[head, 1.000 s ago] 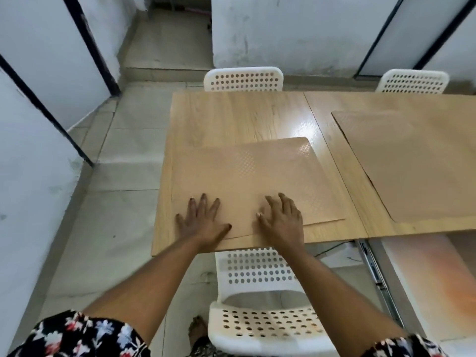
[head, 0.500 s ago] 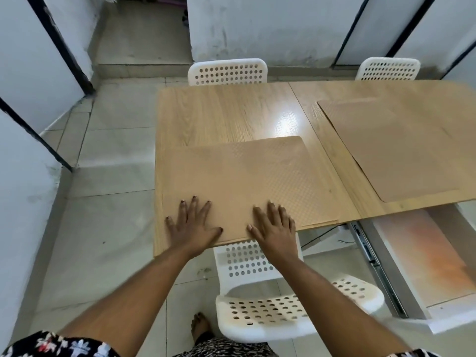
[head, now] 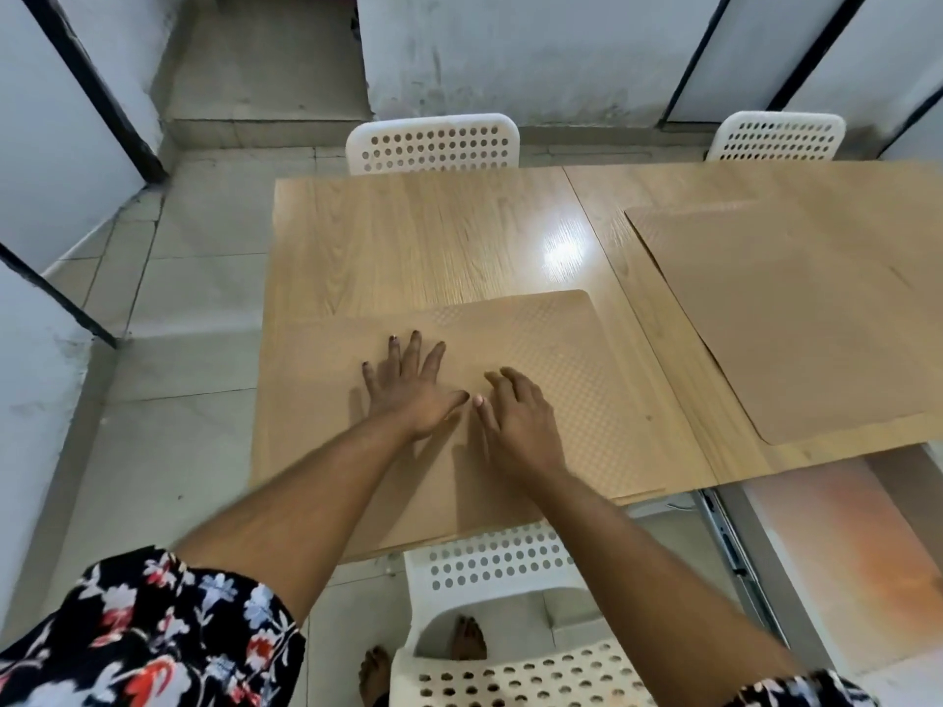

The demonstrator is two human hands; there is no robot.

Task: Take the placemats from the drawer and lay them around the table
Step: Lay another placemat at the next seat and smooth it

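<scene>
A tan textured placemat (head: 571,380) lies flat on the near left part of the wooden table (head: 408,237), its near edge over the table's front edge. My left hand (head: 413,387) rests flat on the mat's middle with fingers spread. My right hand (head: 520,418) is beside it, thumbs nearly touching, its fingers slightly curled on the mat. A second tan placemat (head: 796,318) lies on the right half of the table. The open drawer (head: 847,563) sticks out under the table at the lower right, with an orange-tinted inside.
A white perforated chair (head: 500,568) stands just in front of me under the table edge. Two more white chairs (head: 433,142) (head: 775,137) sit at the far side. Tiled floor (head: 168,410) lies to the left, and my bare feet (head: 467,640) show below.
Both hands have slid forward from the mat's near edge to its middle and come closer together. The view has shifted nearer over the table.
</scene>
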